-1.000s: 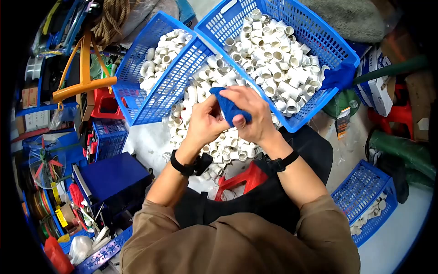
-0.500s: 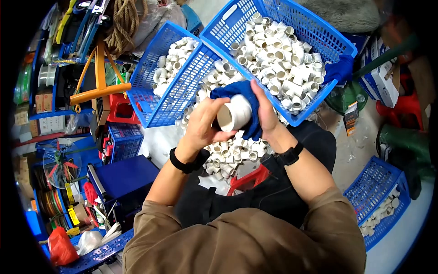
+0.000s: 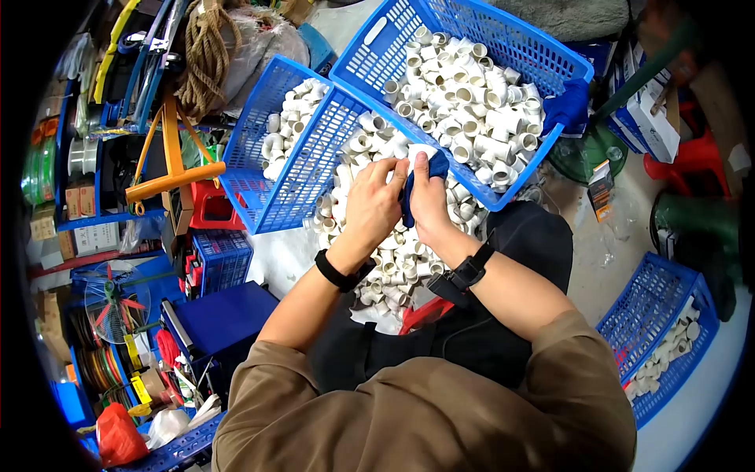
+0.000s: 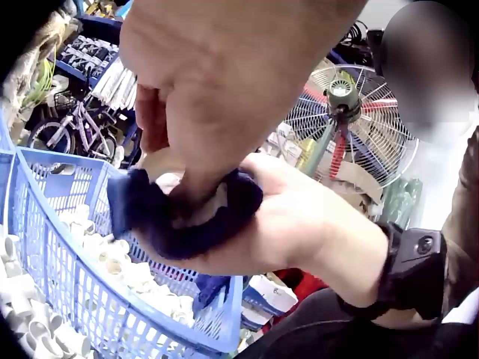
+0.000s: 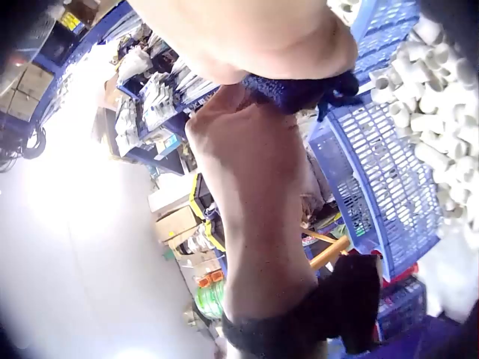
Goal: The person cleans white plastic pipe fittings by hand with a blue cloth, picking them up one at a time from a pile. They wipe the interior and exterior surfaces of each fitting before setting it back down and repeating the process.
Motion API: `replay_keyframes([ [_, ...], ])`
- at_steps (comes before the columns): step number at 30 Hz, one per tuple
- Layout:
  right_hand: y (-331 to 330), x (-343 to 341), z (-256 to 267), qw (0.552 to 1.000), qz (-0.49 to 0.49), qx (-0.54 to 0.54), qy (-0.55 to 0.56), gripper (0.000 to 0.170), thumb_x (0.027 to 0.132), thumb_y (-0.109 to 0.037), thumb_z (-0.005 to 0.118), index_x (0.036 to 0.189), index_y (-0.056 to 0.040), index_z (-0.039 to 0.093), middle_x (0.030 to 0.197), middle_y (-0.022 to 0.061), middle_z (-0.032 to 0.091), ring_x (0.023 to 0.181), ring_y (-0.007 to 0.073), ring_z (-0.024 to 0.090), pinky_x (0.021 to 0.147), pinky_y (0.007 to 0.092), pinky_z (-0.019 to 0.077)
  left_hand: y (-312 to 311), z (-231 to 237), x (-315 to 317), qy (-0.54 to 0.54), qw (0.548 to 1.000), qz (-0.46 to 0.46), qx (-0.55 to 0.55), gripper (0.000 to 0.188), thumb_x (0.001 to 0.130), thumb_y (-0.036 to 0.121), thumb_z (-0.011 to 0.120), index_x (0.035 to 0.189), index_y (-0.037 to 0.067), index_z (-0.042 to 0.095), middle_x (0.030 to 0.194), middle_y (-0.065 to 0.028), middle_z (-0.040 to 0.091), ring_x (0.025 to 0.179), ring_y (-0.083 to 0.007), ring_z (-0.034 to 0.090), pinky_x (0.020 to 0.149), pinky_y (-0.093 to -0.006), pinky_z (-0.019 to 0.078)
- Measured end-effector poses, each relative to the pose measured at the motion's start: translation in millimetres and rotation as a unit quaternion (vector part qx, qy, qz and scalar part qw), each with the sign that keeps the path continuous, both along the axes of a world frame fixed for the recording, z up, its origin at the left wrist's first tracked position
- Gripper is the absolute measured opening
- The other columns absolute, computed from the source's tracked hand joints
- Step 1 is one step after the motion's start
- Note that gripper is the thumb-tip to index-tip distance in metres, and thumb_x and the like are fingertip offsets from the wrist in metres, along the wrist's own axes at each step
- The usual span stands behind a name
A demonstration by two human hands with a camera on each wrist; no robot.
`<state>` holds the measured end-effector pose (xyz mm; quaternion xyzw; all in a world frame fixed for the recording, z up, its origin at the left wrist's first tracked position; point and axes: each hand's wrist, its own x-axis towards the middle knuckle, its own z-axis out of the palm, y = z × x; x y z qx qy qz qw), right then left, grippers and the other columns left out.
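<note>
A white plastic pipe fitting is held between both hands over the heap of fittings, partly wrapped in a dark blue cloth. My right hand grips the cloth round the fitting, its thumb laid along the near side. From the left, my left hand pinches the fitting. The left wrist view shows a digit of the left hand reaching into the ring of cloth. Most of the fitting is hidden by hands and cloth.
Ahead stand a large blue basket of white fittings and a smaller blue basket at its left. Blue fabric hangs on the large basket's right rim. Another basket stands at the right, and a dark blue box at the left.
The fitting, first mostly covered, showed its open end toward me and is now turned away, largely hidden. Both hands have closed in together around it and the cloth.
</note>
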<state>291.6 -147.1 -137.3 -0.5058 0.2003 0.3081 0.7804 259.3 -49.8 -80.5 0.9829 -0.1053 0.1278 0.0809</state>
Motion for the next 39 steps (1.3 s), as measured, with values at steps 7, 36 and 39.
replay_keyframes([
  [7,-4,17,5,0.966,-0.188,0.174,0.047,0.057,0.095,-0.062,0.056,0.111,-0.0073,0.06,0.097,0.0033,0.062,0.084,0.0136,0.061,0.074,0.0305,0.0504,14,9,13,0.12,0.967,0.013,-0.225,0.059,0.071,0.012,0.084,0.126,0.004,0.066,0.115,-0.0123,0.069,0.102,-0.0244,0.068,0.09,-0.0343,0.0518],
  [36,-20,59,-2,0.987,0.015,0.149,0.054,0.057,0.099,-0.055,0.047,0.109,-0.0032,0.069,0.097,0.0078,0.071,0.085,0.016,0.069,0.077,0.0304,0.0546,30,4,-2,0.003,0.98,0.005,-0.199,0.057,0.072,0.021,0.085,0.121,0.003,0.063,0.1,-0.0119,0.064,0.082,-0.0237,0.065,0.072,-0.0334,0.0535],
  [39,-21,65,-15,0.987,-0.079,0.123,0.066,0.057,0.099,-0.055,0.049,0.113,-0.0024,0.066,0.104,0.0066,0.07,0.088,0.0165,0.067,0.079,0.0312,0.0537,57,-33,-14,-0.018,0.957,0.171,-0.233,0.052,0.073,0.022,0.086,0.116,0.001,0.066,0.094,-0.01,0.067,0.071,-0.0169,0.062,0.063,-0.0288,0.0509],
])
